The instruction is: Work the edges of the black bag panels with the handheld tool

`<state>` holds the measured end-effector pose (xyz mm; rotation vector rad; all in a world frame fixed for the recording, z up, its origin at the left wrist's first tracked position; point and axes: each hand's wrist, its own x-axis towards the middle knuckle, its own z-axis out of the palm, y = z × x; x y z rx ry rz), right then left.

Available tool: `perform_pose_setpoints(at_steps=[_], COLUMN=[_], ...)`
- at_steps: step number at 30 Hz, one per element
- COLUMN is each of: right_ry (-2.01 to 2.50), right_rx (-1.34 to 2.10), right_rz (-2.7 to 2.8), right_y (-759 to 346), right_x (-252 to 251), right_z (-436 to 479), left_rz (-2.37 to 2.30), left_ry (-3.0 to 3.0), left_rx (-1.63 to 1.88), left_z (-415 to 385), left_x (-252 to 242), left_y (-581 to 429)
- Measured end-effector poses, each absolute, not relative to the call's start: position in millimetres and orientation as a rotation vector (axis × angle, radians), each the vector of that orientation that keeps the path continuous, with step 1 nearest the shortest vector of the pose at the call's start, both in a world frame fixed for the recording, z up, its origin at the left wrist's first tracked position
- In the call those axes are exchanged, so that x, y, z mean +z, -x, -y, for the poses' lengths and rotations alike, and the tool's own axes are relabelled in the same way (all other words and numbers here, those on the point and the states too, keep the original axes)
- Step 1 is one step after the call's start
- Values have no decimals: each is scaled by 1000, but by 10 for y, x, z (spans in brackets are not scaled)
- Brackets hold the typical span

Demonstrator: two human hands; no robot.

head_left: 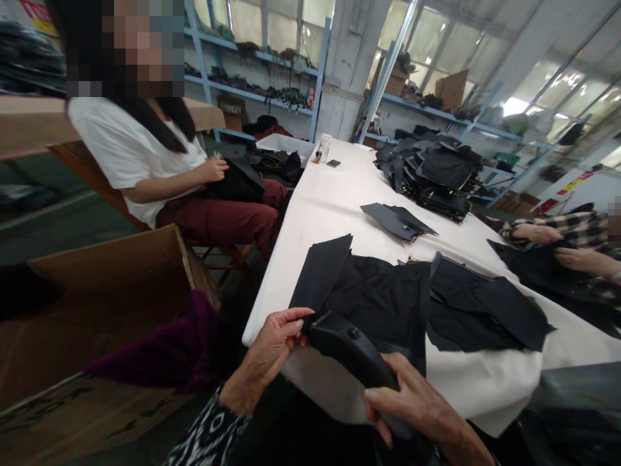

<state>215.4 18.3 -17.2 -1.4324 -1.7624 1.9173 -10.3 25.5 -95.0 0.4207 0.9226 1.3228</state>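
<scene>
My left hand (pixel 274 340) pinches the near left corner of a black fabric and leather-like bag piece (pixel 373 288), which lies on the white-covered table (pixel 310 233) at its near edge. My right hand (pixel 412 398) is wrapped around a curved black handheld tool (pixel 356 346) with a small knob or button on top; its exact kind is unclear. The tool's front end comes close to my left fingertips, over the bag piece's edge. Another black bag piece (pixel 485 304) lies just to the right. Farther back is a black flap piece (pixel 400 220) with a metal fitting.
A tall stack of black bag pieces (pixel 431 171) stands at the back right. A seated person (pixel 140 155) handles black material at left; another person's hands (pixel 567 249) work at right. An open cardboard box (pixel 111 310) with purple cloth (pixel 165 353) sits to my left.
</scene>
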Motion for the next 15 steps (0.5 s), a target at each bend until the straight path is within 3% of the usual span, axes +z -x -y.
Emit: perform_pose_setpoints(at_steps=[10,15], right_ry=[1305,1353], right_rx=[1894,1807], right_rz=[1691,1714], right_y=[-2013,-2057], right_x=[-255,-167], right_z=[-231,-186], left_rz=[-868,-1099], left_ry=[-409,-749], left_rx=[1351,1375], left_z=[-259,-178], left_x=[-951,-973], left_y=[116,-34])
